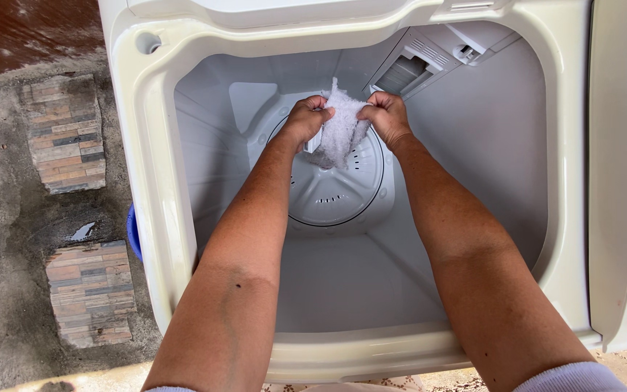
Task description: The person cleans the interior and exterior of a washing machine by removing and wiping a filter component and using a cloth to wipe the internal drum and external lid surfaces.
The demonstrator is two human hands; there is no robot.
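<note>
Both my arms reach down into the open tub (473, 167) of a cream top-loading washing machine. My left hand (305, 120) and my right hand (386, 116) are both closed on a small white mesh bag (341, 131), a lint-filter pouch, held between them above the round white pulsator disc (332, 192) at the tub's bottom. A piece of white plastic frame shows at the bag's left edge, under my left fingers.
A slotted plastic housing (415, 65) sits on the tub's far right wall. The machine's rim (150, 160) surrounds the tub. Left of the machine lies rough concrete ground with two patches of brick-pattern tile (63, 131) and a small puddle (81, 232).
</note>
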